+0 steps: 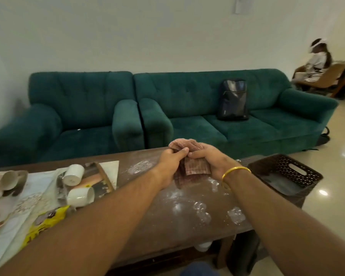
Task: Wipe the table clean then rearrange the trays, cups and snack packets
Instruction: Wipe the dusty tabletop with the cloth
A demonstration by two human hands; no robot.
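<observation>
Both arms outstretched, left hand (172, 159) and right hand (208, 156) clutch cloth (195, 166).

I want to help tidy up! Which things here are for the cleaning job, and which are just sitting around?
For the job:
- checked cloth, held in both hands: left hand, right hand
- table with white smears
- two white cups on their sides
- trays
- yellow snack packet

Just sitting around:
- green sofas
- dark backpack
- brown basket
</observation>
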